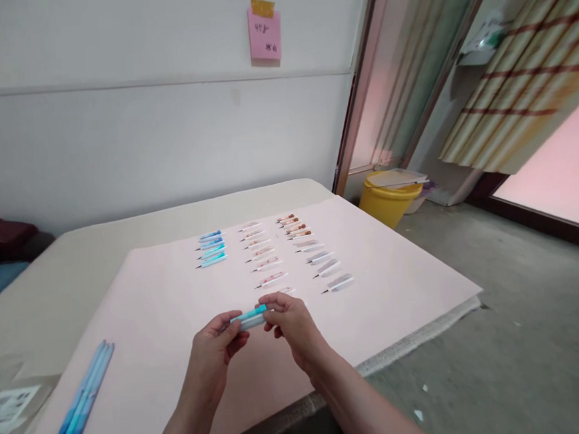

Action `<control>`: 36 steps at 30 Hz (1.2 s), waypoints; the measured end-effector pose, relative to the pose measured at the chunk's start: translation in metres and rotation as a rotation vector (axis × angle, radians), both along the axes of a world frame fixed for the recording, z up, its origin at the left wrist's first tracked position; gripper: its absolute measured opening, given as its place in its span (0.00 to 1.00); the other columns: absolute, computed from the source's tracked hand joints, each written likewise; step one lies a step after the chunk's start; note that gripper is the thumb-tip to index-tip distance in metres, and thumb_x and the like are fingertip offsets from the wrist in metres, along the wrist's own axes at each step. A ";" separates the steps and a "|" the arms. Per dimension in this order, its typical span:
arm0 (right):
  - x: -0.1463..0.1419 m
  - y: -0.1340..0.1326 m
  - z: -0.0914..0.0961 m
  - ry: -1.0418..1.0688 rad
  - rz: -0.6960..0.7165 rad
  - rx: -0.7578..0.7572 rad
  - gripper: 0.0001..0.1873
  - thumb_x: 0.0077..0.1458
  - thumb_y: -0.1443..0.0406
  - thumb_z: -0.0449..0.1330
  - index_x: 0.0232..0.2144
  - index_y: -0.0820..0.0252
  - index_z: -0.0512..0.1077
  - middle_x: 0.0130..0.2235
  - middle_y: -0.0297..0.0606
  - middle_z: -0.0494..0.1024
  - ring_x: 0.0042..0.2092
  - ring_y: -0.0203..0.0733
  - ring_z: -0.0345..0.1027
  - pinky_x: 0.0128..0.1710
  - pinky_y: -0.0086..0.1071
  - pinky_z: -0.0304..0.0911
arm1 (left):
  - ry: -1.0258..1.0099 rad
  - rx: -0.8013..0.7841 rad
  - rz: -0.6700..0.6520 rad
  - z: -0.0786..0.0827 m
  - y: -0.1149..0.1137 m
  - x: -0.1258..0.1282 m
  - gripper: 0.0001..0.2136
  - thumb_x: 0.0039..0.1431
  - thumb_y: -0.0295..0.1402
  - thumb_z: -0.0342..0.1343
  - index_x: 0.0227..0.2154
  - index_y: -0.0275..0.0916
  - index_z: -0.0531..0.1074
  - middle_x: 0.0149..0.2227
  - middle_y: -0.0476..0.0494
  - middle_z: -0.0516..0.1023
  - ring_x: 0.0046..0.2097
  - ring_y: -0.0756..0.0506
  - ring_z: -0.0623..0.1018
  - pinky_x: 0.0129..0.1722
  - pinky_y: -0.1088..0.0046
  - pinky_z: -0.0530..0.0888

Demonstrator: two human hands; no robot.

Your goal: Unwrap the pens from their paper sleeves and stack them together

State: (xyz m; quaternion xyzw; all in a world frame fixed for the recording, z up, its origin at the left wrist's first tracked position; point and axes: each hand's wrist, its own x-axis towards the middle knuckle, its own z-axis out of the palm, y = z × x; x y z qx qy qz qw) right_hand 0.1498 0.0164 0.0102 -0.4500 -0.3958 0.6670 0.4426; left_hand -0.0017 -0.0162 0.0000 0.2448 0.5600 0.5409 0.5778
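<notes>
Both hands meet over the pale pink sheet [399,275] near the table's front edge. My left hand [217,353] and my right hand [290,324] each pinch an end of a short blue and white pen piece [250,317], held level between them. Beyond the hands lie three columns of short pen pieces: blue ones [210,248] on the left, white and pink ones [262,256] in the middle, brown-tipped and grey ones [312,252] on the right.
A bundle of long blue pens [81,402] lies at the sheet's front left, beside a printed paper slip [8,407]. A yellow bucket [387,199] stands on the floor past the table's right corner. A pink note [264,33] hangs on the wall.
</notes>
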 end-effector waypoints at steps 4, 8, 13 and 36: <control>0.000 0.001 -0.001 0.104 -0.020 -0.054 0.15 0.38 0.69 0.58 0.34 0.63 0.71 0.25 0.31 0.72 0.23 0.30 0.63 0.21 0.23 0.53 | 0.005 0.009 0.004 -0.001 0.000 0.000 0.17 0.42 0.34 0.64 0.36 0.34 0.72 0.30 0.45 0.75 0.28 0.51 0.75 0.32 0.76 0.73; -0.003 0.000 -0.003 0.135 -0.090 -0.085 0.13 0.40 0.68 0.59 0.33 0.65 0.72 0.22 0.31 0.71 0.23 0.32 0.65 0.25 0.28 0.61 | 0.035 -0.002 0.044 -0.002 0.001 -0.002 0.16 0.40 0.32 0.65 0.35 0.34 0.72 0.30 0.46 0.75 0.28 0.52 0.75 0.31 0.77 0.74; -0.006 0.000 -0.004 0.060 -0.119 -0.035 0.13 0.40 0.69 0.58 0.32 0.66 0.74 0.22 0.32 0.72 0.23 0.32 0.66 0.27 0.29 0.63 | 0.039 0.025 0.048 -0.004 0.001 -0.001 0.15 0.41 0.32 0.64 0.35 0.34 0.73 0.31 0.45 0.76 0.29 0.51 0.75 0.32 0.77 0.74; -0.033 -0.044 -0.025 -1.315 0.601 0.787 0.14 0.47 0.70 0.55 0.39 0.67 0.70 0.37 0.50 0.72 0.39 0.52 0.68 0.34 0.45 0.67 | 0.094 0.004 0.332 -0.039 0.087 -0.095 0.05 0.49 0.18 0.55 0.28 0.31 0.70 0.28 0.43 0.73 0.28 0.50 0.76 0.29 0.77 0.77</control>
